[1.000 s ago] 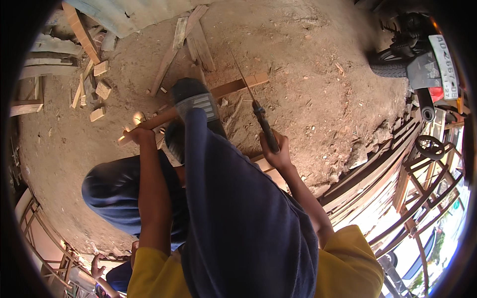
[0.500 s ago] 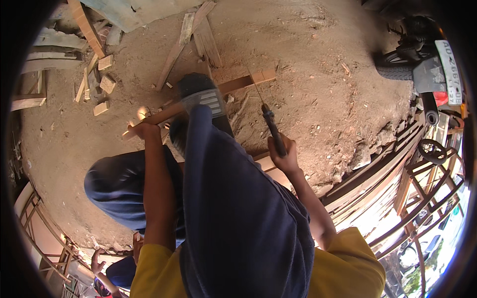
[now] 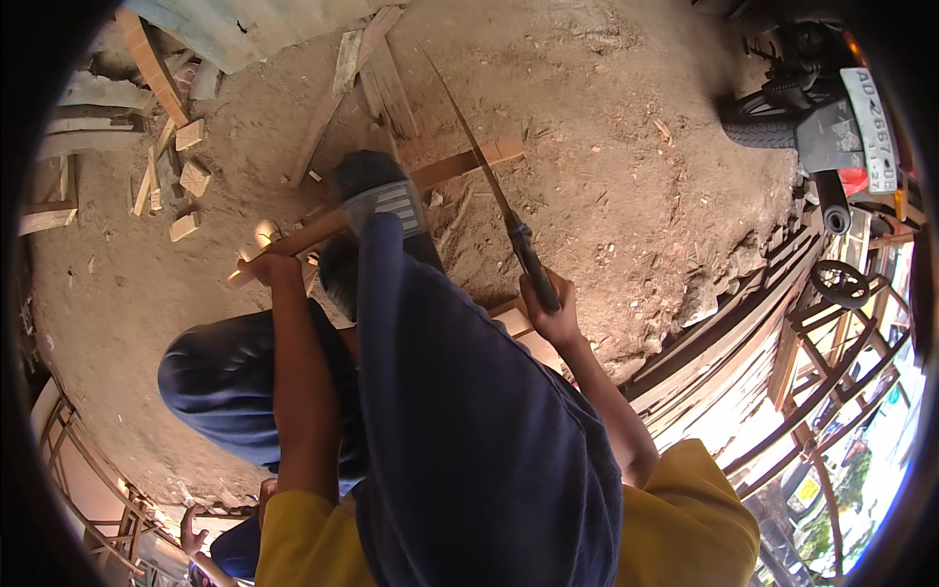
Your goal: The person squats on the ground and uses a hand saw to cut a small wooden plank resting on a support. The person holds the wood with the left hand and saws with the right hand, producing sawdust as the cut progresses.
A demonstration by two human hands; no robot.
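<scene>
Head: right hand (image 3: 550, 305) fisted round saw handle (image 3: 531, 266).

Bare dirt floor (image 3: 597, 215); small wood blocks (image 3: 195, 178), planks (image 3: 389, 93) lying.

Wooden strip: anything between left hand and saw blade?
Yes: the dark shoe covers the middle of the wooden strip from view, between the left hand and the saw blade.

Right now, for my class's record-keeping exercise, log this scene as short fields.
Left hand: holding wooden strip near its left end
Right hand: gripping handsaw by its handle
Blade position: across strip near its right end; contact unclear
Footwear: dark, over strip's middle
Ground: brown earth
Upper left: wood blocks
Upper right: motorcycle
</scene>
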